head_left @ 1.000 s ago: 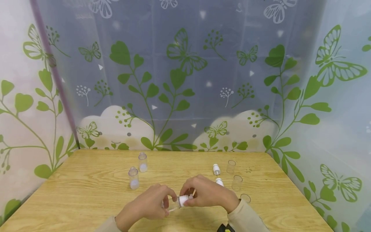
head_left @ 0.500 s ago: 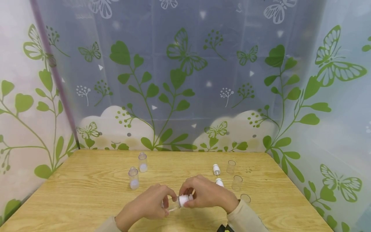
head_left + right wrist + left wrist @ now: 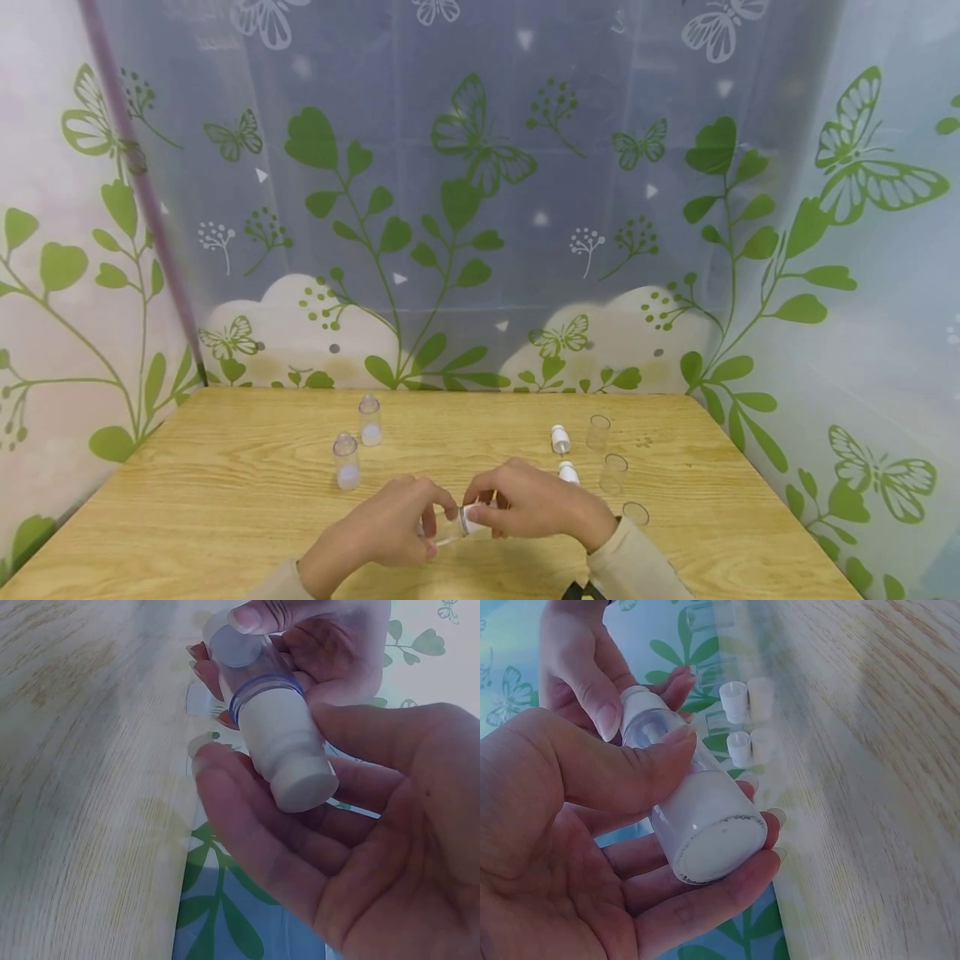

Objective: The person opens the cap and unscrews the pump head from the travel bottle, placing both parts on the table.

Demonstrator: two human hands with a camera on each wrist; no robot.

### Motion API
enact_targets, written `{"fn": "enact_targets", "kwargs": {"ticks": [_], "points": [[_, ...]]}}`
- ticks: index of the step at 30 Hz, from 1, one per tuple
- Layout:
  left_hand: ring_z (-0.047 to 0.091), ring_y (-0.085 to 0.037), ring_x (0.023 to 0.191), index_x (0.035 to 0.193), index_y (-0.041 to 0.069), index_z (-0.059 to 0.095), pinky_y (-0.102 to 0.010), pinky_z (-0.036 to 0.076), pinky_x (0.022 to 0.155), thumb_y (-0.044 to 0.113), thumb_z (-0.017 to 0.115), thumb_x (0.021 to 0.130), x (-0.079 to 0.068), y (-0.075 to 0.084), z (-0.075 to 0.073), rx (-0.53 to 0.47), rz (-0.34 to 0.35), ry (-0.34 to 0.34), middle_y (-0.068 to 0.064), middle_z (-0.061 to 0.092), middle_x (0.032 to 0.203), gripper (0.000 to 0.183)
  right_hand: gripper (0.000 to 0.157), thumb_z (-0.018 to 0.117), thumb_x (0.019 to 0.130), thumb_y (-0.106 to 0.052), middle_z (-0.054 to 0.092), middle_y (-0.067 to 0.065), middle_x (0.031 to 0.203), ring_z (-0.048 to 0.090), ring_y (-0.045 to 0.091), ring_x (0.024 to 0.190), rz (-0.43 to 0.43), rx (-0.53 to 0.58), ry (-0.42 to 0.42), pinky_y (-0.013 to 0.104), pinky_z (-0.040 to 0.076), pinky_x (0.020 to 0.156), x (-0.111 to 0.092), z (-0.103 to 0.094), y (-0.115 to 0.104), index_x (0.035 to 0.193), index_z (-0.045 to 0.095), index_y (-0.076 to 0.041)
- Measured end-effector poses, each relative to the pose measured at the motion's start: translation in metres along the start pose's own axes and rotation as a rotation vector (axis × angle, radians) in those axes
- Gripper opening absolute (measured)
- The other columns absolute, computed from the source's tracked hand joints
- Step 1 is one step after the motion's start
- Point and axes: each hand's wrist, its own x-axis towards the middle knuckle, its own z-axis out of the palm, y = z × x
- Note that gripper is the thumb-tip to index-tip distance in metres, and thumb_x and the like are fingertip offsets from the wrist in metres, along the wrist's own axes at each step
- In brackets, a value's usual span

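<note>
Low over the front of the table, my left hand (image 3: 390, 523) holds a small clear pump bottle (image 3: 709, 825) by its body. The thumb lies across its side and the fingers run underneath, with the whitish base facing the left wrist camera. A white pump top (image 3: 281, 731) sits on the bottle's other end, beyond a bluish ring. My right hand (image 3: 528, 500) has its thumb and fingers around that white top. The bottle lies tilted between both hands, and in the head view the fingers cover much of it.
Two similar clear bottles (image 3: 347, 463) stand on the wooden table (image 3: 225, 492) at the left. To the right are two white pump tops (image 3: 560, 439) and a column of three clear caps (image 3: 613, 473). Patterned curtains (image 3: 480, 250) enclose the back and sides.
My right hand's fingers have shifted around the white pump top, with the thumb now farther over it. The left hand and bottle stay in place.
</note>
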Motion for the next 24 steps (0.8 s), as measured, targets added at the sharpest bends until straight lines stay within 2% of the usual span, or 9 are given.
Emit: {"fn": "enact_targets", "kwargs": {"ticks": [3, 6, 10, 14, 24], "points": [[0.059, -0.001, 0.065, 0.107, 0.008, 0.076, -0.021, 0.05, 0.062, -0.004, 0.078, 0.071, -0.0001, 0.0003, -0.0005, -0.007, -0.003, -0.003, -0.004, 0.074, 0.078, 0.038, 0.024, 0.055, 0.107, -0.02, 0.078, 0.011, 0.082, 0.07, 0.012, 0.059, 0.009, 0.025, -0.003, 0.015, 0.055, 0.063, 0.0002, 0.0008, -0.0001, 0.117, 0.073, -0.007], [0.058, -0.002, 0.064, 0.106, 0.008, 0.076, -0.021, 0.05, 0.061, -0.004, 0.078, 0.07, -0.0002, 0.0011, -0.0007, -0.003, -0.01, -0.001, -0.004, 0.074, 0.077, 0.039, 0.02, 0.06, 0.105, -0.018, 0.078, 0.006, 0.083, 0.067, 0.005, 0.057, 0.036, 0.025, 0.006, 0.014, 0.055, 0.065, 0.0005, 0.0014, -0.0009, 0.115, 0.074, -0.009], [0.058, -0.002, 0.064, 0.105, 0.009, 0.076, -0.021, 0.049, 0.06, -0.005, 0.078, 0.069, -0.0005, 0.0014, -0.0006, 0.003, -0.015, 0.002, -0.003, 0.073, 0.077, 0.039, 0.015, 0.069, 0.099, -0.015, 0.077, -0.001, 0.094, 0.062, -0.007, 0.07, 0.046, -0.031, 0.027, 0.014, 0.054, 0.071, 0.0015, 0.0013, -0.002, 0.111, 0.075, -0.011], [0.059, -0.002, 0.064, 0.105, 0.009, 0.076, -0.021, 0.05, 0.06, -0.005, 0.079, 0.069, -0.0004, 0.0015, -0.0003, -0.002, -0.013, 0.001, -0.002, 0.073, 0.077, 0.039, 0.015, 0.075, 0.094, -0.015, 0.076, -0.002, 0.101, 0.061, -0.006, 0.082, 0.044, -0.076, 0.041, 0.014, 0.054, 0.074, 0.0025, 0.0011, -0.0035, 0.109, 0.076, -0.011], [0.058, -0.002, 0.063, 0.104, 0.009, 0.076, -0.021, 0.049, 0.059, -0.006, 0.078, 0.068, -0.0003, 0.0011, 0.0001, -0.002, -0.015, 0.005, -0.002, 0.073, 0.076, 0.039, 0.02, 0.082, 0.088, -0.012, 0.075, -0.002, 0.101, 0.06, -0.005, 0.084, 0.055, -0.067, 0.058, 0.014, 0.054, 0.07, 0.0026, 0.0026, -0.006, 0.107, 0.075, -0.011]]}}
